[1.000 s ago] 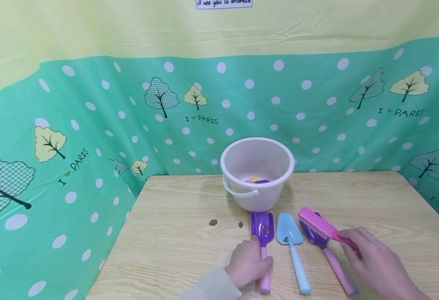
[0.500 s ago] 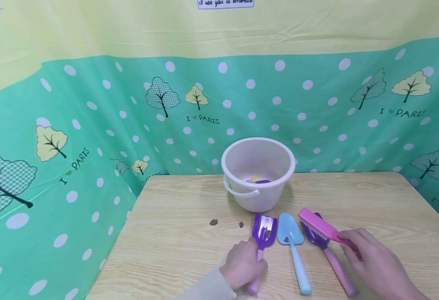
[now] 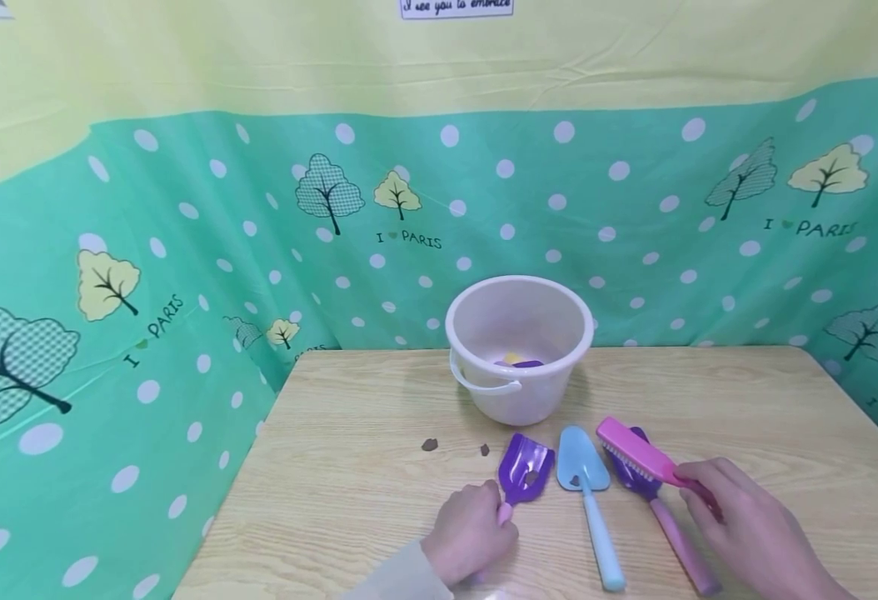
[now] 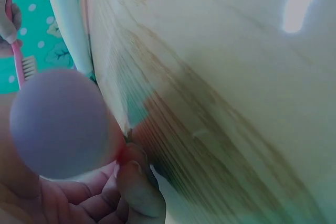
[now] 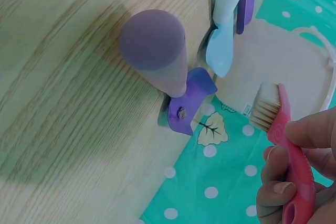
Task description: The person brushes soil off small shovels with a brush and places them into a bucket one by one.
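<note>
My left hand (image 3: 472, 533) grips the pink handle of a purple toy shovel (image 3: 516, 465), with a brown crumb on its blade. In the left wrist view the handle's rounded end (image 4: 60, 121) fills the foreground, fingers curled beneath it. A pink brush (image 3: 634, 443) with pale bristles is held by my right hand (image 3: 746, 517). It overlaps the purple blade of a second, pink-handled shovel (image 3: 682, 546) in the head view. Between the hands lies a light blue trowel (image 3: 598, 533), another brown crumb on its blade. The right wrist view shows the brush bristles (image 5: 266, 106) pointing away from the fingers.
A white bucket (image 3: 525, 400) with its handle lowered stands behind the tools, holding purple and yellow pieces. Two brown crumbs, a larger one (image 3: 430, 445) and a smaller one (image 3: 485, 450), lie on the wooden table (image 3: 334, 500). A patterned green curtain (image 3: 409, 292) hangs behind.
My left hand has moved left and slightly toward me with the shovel, whose blade now slants to the upper right. The right hand and brush have stayed nearly still.
</note>
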Tool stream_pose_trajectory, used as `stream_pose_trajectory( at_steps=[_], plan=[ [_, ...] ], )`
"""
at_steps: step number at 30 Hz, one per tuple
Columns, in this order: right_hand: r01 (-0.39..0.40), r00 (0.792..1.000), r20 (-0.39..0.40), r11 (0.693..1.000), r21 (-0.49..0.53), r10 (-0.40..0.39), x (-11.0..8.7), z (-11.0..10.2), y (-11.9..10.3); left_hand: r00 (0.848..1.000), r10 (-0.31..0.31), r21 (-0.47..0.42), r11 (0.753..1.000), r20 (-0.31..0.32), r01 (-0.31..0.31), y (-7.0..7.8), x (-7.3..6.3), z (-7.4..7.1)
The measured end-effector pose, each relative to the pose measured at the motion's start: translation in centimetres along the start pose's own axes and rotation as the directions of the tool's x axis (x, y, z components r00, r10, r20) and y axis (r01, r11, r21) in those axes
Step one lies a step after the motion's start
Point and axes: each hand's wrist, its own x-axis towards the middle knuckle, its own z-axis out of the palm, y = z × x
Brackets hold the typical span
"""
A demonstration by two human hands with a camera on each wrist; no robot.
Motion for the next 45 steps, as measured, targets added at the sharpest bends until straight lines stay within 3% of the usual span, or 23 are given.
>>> stream_pose_trajectory(
  at_steps=[24, 34, 45],
  plan=[
    [0.033, 0.999, -0.039, 0.999, 0.008, -0.033, 0.1, 0.4, 0.0, 0.992, 0.104, 0.032, 0.994, -0.066, -0.102, -1.8, -1.1, -0.8],
    [-0.013, 1.0, 0.018, 1.0, 0.011, 0.013, 0.3, 0.4, -0.6, 0.993, 0.106, -0.008, 0.994, -0.059, -0.107, -1.9, -1.5, -1.2],
    [-0.055, 0.993, 0.109, 0.997, 0.047, 0.049, 0.6, 0.5, -2.4, 0.99, 0.135, 0.028, 0.991, -0.044, -0.134, -1.4, -1.8, -2.9]
  ],
)
